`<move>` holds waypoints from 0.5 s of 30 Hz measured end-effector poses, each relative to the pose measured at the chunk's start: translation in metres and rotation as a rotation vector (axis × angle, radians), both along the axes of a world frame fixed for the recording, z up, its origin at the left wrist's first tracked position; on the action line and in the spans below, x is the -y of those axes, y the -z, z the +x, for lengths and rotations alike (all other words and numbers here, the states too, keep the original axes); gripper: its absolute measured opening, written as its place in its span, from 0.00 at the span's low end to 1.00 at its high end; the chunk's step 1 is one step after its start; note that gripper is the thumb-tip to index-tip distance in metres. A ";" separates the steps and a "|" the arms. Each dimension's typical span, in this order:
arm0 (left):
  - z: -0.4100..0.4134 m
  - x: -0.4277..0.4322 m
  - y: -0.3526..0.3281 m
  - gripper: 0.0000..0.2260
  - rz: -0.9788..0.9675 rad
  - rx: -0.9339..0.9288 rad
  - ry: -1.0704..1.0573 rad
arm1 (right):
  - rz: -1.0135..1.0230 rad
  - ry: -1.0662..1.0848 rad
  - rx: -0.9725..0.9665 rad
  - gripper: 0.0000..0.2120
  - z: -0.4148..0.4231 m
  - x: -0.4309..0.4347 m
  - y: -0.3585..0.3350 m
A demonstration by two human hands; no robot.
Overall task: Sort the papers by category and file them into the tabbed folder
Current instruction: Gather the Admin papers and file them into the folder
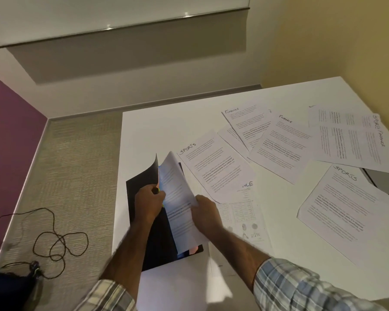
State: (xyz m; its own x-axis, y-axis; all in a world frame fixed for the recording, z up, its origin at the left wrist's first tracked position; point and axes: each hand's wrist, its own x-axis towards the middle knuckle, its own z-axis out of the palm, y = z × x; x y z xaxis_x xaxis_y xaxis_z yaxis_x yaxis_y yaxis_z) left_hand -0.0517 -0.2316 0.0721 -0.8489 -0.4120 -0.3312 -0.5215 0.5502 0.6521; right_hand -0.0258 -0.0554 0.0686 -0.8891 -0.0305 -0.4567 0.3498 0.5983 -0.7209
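Head view looks down on a white table (166, 122), and I judge the filing to be at an early stage. At the table's left side lies the black tabbed folder (142, 189) with its cover lifted. A printed sheet (177, 198) stands partly inside it against coloured dividers; whether other papers are already filed I cannot tell. Just right of the folder a SPORTS sheet (213, 167) lies flat, overlapping a chart sheet (245, 212). Further right a FINANCE sheet (247, 124) and a second FINANCE sheet (281, 149) overlap, then come sideways pages (346, 135) near the far right edge. Nearer the person lies another page, the nearer SPORTS sheet (341, 212). All of these lie loose and mixed, so most of the sorting and filing looks undone. The left hand (148, 203) reaches in from a plaid sleeve, its fingers curled round the folder's raised leaves at the tabs, holding the section open. The right hand (206, 215), just beside it, has its fingers closed on the printed sheet's right edge in a pinch, the forearm angled in from the lower right as if feeding the page down into the opening.
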 end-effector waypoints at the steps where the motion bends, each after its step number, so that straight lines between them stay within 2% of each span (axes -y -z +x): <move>1: 0.000 -0.001 0.000 0.05 0.008 -0.001 -0.006 | 0.002 -0.016 -0.003 0.09 -0.001 0.006 0.004; 6: 0.000 -0.007 -0.001 0.06 -0.018 -0.030 -0.026 | 0.002 -0.088 0.009 0.10 0.004 0.033 0.018; 9: -0.001 -0.012 -0.005 0.13 -0.037 -0.057 -0.059 | 0.002 -0.194 0.058 0.10 0.008 0.041 0.030; 15: 0.004 -0.024 -0.005 0.09 -0.024 -0.049 -0.076 | -0.011 -0.259 0.123 0.03 0.006 0.044 0.048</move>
